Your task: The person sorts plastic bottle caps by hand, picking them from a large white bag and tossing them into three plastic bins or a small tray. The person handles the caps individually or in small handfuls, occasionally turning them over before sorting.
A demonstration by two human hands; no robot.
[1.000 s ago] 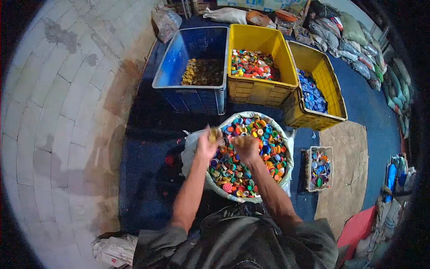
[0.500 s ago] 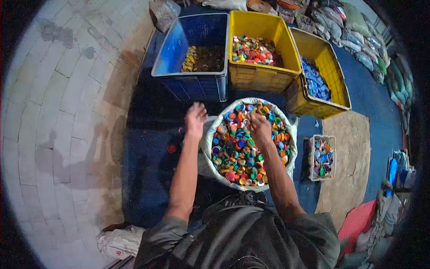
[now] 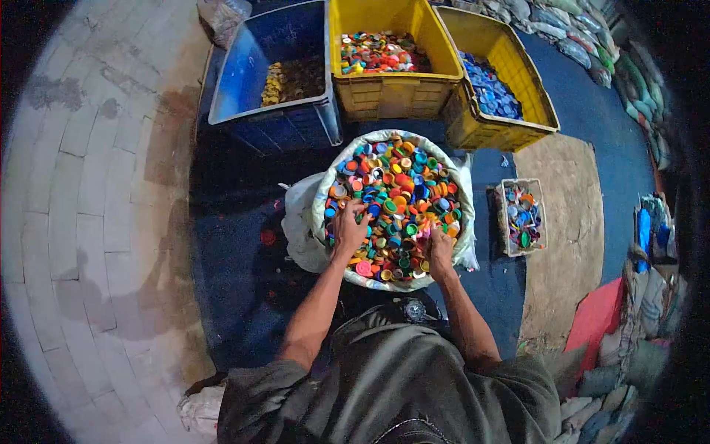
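A round white sack [image 3: 467,194] with a rolled rim stands in front of me, filled with plastic bottle caps [image 3: 399,203] of many colours. My left hand [image 3: 350,228] is at the left side of the heap, its fingers curled around a small green cap [image 3: 360,217]. Over the right side of the heap, my right hand [image 3: 441,250] pinches at a pinkish cap [image 3: 427,231], which is partly hidden by the fingers.
Behind the sack stand a blue bin [image 3: 277,122] with yellow and dark pieces, a yellow bin [image 3: 396,92] with mostly red caps, and another yellow bin [image 3: 547,118] with blue caps. A small white basket [image 3: 543,222] of mixed items sits at right.
Both hands have come down and nearer to me, from raised positions to the caps. The left hand moved right, onto the heap. The view has shifted, so the bins appear higher and further left.
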